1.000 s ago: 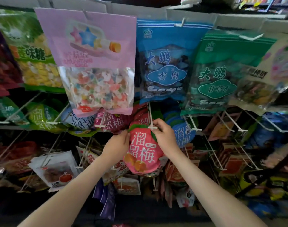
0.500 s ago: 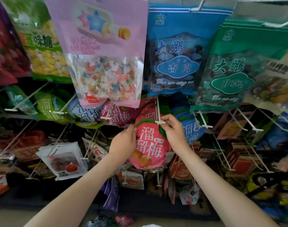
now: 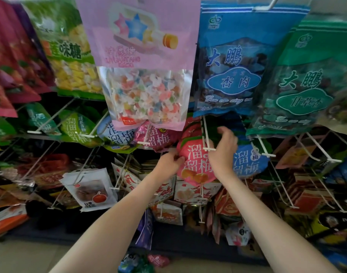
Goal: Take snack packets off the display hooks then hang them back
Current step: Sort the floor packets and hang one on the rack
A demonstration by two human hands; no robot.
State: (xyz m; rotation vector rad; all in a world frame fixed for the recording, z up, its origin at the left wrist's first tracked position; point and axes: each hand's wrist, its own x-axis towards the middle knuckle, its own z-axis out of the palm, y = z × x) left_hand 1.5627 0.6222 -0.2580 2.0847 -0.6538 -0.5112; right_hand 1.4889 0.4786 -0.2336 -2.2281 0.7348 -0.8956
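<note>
Your left hand (image 3: 169, 161) pinches the left edge of the pink plum packet (image 3: 196, 164), centre frame, at the white hook's (image 3: 205, 133) tip. Your right hand (image 3: 222, 152) is at its upper right; the fingers (image 3: 223, 131) are curled but blurred, so their grip cannot be told.

blurred right hand (image 3: 222, 152) hides red packet (image 3: 196, 164) top; its grip unclear
</note>
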